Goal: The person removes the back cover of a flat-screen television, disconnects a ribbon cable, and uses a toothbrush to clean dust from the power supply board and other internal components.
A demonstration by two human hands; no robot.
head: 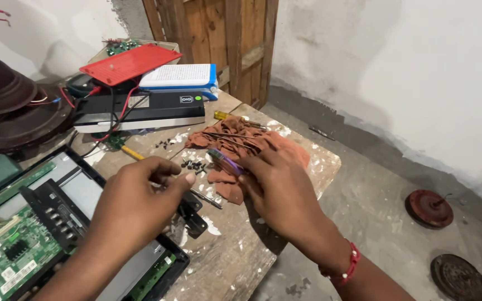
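Observation:
My left hand hovers over the wooden table with its thumb and fingers pinched together, near a screwdriver with a yellow handle whose metal shaft runs under the hand. My right hand holds a small purple tool and rests on a crumpled brown cloth. Several small dark screws lie between the two hands. A black bracket lies under my left thumb, at the edge of an opened flat screen set with a green circuit board.
A black box, a white and blue device and a red panel are stacked at the table's back. Dark round speaker parts sit at left. Rusty discs lie on the concrete floor at right. A wooden door stands behind.

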